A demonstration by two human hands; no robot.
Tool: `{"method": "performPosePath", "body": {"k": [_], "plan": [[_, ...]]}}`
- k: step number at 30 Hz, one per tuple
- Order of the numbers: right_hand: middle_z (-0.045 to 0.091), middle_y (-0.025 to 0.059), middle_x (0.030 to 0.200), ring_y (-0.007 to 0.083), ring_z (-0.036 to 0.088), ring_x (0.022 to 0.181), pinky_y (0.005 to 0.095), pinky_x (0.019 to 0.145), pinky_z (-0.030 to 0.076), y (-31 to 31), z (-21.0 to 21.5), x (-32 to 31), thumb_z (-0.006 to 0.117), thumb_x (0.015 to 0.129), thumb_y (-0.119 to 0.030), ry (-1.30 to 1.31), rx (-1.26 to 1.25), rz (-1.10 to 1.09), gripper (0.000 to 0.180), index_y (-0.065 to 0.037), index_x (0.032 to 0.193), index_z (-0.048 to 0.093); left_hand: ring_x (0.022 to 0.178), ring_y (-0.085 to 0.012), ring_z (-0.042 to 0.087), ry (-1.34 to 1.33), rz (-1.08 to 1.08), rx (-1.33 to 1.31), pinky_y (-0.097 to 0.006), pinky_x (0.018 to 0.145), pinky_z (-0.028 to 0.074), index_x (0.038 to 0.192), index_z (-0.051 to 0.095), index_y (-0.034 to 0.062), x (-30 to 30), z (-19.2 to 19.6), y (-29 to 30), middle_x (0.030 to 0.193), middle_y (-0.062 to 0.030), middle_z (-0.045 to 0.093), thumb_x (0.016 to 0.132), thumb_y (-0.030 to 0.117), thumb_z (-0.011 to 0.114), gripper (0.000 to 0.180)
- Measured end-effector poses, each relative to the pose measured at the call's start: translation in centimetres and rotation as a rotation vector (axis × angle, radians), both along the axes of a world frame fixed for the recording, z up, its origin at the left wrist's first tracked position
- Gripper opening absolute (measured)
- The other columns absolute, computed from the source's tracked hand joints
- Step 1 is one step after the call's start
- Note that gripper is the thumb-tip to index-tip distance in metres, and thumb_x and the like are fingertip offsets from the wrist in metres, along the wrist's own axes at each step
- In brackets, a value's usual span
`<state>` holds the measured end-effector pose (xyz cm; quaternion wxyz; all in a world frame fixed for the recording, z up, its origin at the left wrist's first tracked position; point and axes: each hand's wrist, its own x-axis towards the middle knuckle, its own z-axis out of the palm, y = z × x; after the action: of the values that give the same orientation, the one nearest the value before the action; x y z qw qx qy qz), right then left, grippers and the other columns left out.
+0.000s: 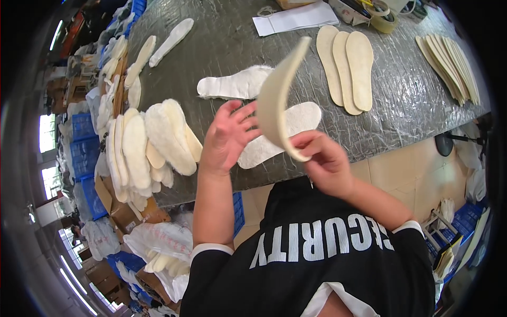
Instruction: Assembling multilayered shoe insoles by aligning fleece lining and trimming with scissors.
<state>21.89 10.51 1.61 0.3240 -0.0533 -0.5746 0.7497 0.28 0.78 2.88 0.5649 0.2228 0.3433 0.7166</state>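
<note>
A curved cream insole (273, 108) is raised over the table, its upper end blurred. My right hand (328, 165) pinches its lower end between thumb and fingers. My left hand (228, 138) is open at the insole's left side, fingers spread; some fingertips pass behind the insole, so I cannot tell whether they touch it. Beneath lie two white insoles: a fluffy-edged one (227, 86) farther off, and a flat one (303, 117) nearer me, partly hidden by the raised insole.
Overlapping cream insoles (360, 71) lie right of centre, with a fanned stack (449, 68) at the far right. Fleecy insoles (171, 137) pile up at the table's left edge. White paper (296, 18) and tape rolls (384, 22) sit at the back.
</note>
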Motion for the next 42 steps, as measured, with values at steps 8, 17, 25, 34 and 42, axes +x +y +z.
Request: {"method": "performPosePath", "body": {"k": [8,17,25,34,42], "plan": [[0.057,0.0157,0.115,0.0344,0.060,0.102,0.0376,0.084,0.053,-2.0,-1.8,-2.4,0.060,0.067,0.014,-0.075,0.515,0.062,0.032,-0.005,0.092,0.052,0.092,-0.0190,0.056,0.333,0.072,-0.311,-0.032,0.072,0.050,0.131,0.034,0.0051,0.5,2.4,0.6,0.119,-0.0134,0.050,0.076,0.035,0.081,0.078],[0.056,0.0149,0.113,0.0338,0.058,0.102,0.0395,0.083,0.052,-2.2,-2.4,-3.0,0.065,0.075,-0.010,-0.066,0.852,0.217,0.030,-0.007,0.103,0.056,0.114,-0.0199,0.051,0.772,0.054,-0.445,-0.033,0.094,0.044,0.133,0.030,0.0025,1.5,1.9,-0.7,0.123,-0.0116,0.049,0.070,0.007,0.075,0.078],[0.060,0.0084,0.084,0.0150,0.061,0.064,0.0279,0.056,0.051,1.9,-7.5,0.6,0.054,0.090,-0.004,-0.754,-0.119,-0.256,0.032,-0.001,0.121,0.048,0.122,-0.0273,0.047,0.898,0.152,-0.492,-0.039,0.106,0.036,0.110,0.061,-0.0101,0.2,3.0,-3.4,0.128,-0.0178,0.049,0.077,0.010,0.063,0.039],[0.061,0.0076,0.078,0.0129,0.058,0.054,0.0272,0.048,0.049,8.4,-8.8,0.1,0.040,0.093,-0.005,-0.873,-0.593,0.064,0.041,-0.003,0.135,0.045,0.108,-0.0323,0.057,1.496,-0.129,-0.442,-0.039,0.091,0.048,0.107,0.063,-0.0036,2.7,-4.0,0.1,0.121,-0.0163,0.057,0.065,0.009,0.080,0.047],[0.060,0.0067,0.077,0.0115,0.058,0.054,0.0249,0.049,0.049,9.1,-9.1,0.6,0.037,0.096,-0.005,-0.792,-0.674,0.153,0.040,-0.003,0.136,0.043,0.111,-0.0295,0.057,1.464,-0.185,-0.444,-0.037,0.094,0.047,0.111,0.063,-0.0005,2.2,-4.8,0.5,0.124,-0.0157,0.057,0.061,0.005,0.078,0.052]]}}
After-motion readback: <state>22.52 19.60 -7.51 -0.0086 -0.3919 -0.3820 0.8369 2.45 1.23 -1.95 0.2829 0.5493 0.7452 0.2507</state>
